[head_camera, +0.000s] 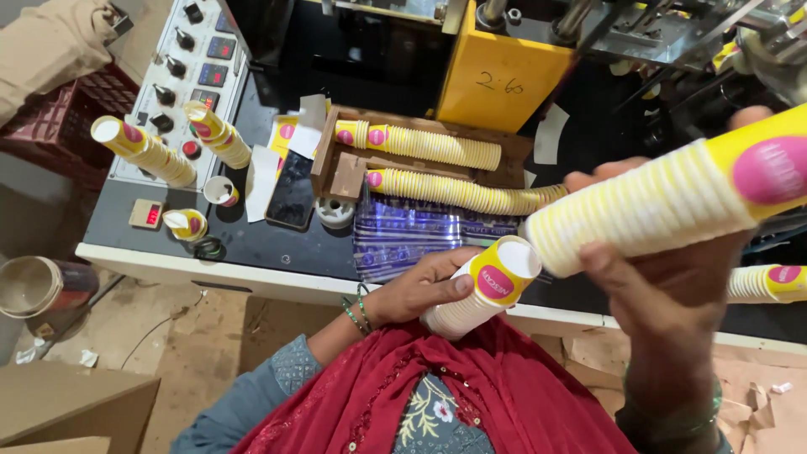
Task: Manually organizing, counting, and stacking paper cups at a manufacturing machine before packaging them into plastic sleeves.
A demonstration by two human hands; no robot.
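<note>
My left hand (424,286) grips a short stack of yellow and white paper cups (487,287) with pink spots, held low over my red scarf. My right hand (664,277) holds a much longer stack of the same cups (672,202), raised and tilted up toward the right edge. The two stacks almost touch end to end near the middle. Two long rows of nested cups (437,147) lie in a wooden tray (336,164) on the machine's black top.
A grey control panel (189,63) with knobs and small displays sits at the back left, with cup stacks (151,151) leaning on it. A dark phone (292,192), blue printed wrapping (403,231), a yellow machine housing (496,80), a red crate (71,113) and cardboard boxes (67,412) are around.
</note>
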